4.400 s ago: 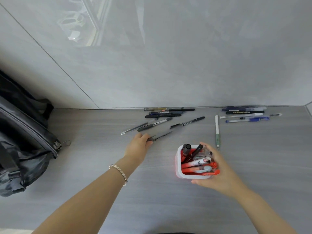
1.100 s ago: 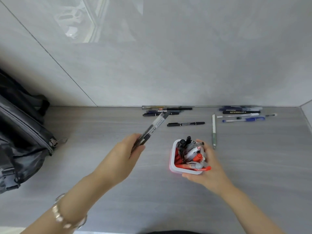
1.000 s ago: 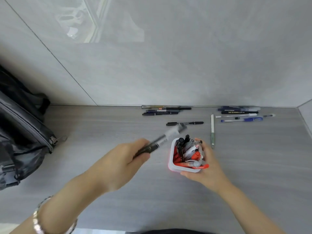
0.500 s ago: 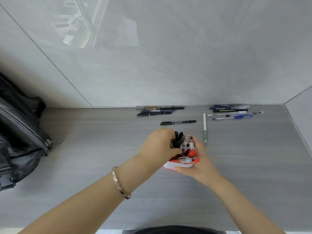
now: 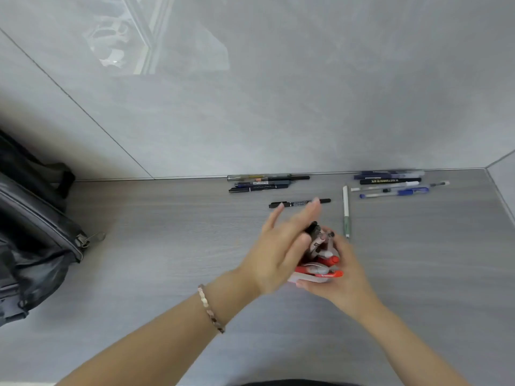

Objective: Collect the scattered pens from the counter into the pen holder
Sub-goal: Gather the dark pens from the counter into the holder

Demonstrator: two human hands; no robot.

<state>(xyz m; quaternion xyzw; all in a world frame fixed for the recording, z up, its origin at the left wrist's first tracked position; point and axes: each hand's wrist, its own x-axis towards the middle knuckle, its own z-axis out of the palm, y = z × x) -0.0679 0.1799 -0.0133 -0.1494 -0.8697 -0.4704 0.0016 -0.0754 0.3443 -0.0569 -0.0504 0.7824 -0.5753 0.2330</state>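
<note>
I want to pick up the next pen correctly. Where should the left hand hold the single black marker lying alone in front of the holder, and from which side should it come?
Probably pinch the black marker at mid-barrel, from above: it lies flat and crosswise, apart from other pens. The left hand, open, is already nearest, while the right hand steadies the pen holder.

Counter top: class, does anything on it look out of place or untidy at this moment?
Yes. Loose pens lie outside the pen holder: a black pen alone mid-counter, a white-and-green pen pointing at the wall, and two clusters along the wall. Nothing looks spilled or broken.
</note>
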